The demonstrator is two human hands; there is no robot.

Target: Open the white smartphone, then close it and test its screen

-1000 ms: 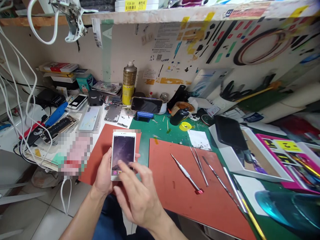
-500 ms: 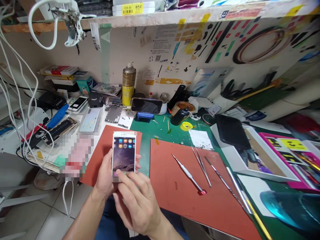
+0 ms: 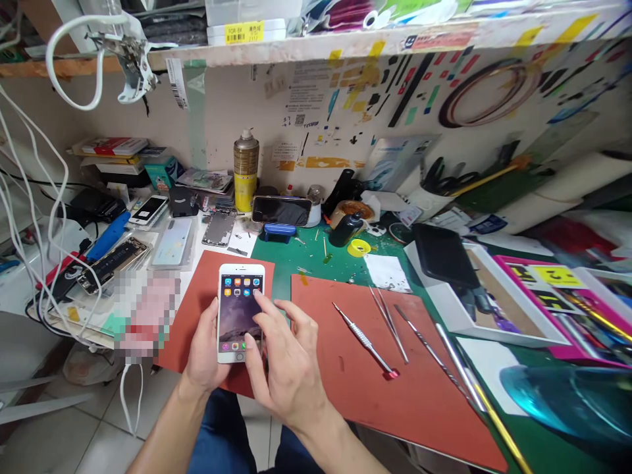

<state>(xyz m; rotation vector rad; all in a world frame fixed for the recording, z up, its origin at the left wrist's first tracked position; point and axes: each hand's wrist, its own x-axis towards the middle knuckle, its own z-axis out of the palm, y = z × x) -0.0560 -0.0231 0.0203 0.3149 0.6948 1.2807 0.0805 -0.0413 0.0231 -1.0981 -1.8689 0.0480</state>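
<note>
My left hand (image 3: 205,352) grips a white smartphone (image 3: 237,309) from its left side and underneath, held upright above the front edge of a red mat. The screen is lit and shows app icons on a purple wallpaper. My right hand (image 3: 284,359) hovers over the phone's right half with fingers spread; its index finger reaches up to the screen near the top rows of icons and the thumb lies near the bottom dock.
A larger red mat (image 3: 365,375) to the right carries metal pry tools and tweezers (image 3: 365,342). Behind stand a spray can (image 3: 245,170), a dark phone on a blue stand (image 3: 281,212), phone parts, white cables (image 3: 29,217) at left and trays (image 3: 494,296) at right.
The screen went from a plain wallpaper to a home screen with icons. My right index finger moved from the bottom of the phone up to the upper part of the screen.
</note>
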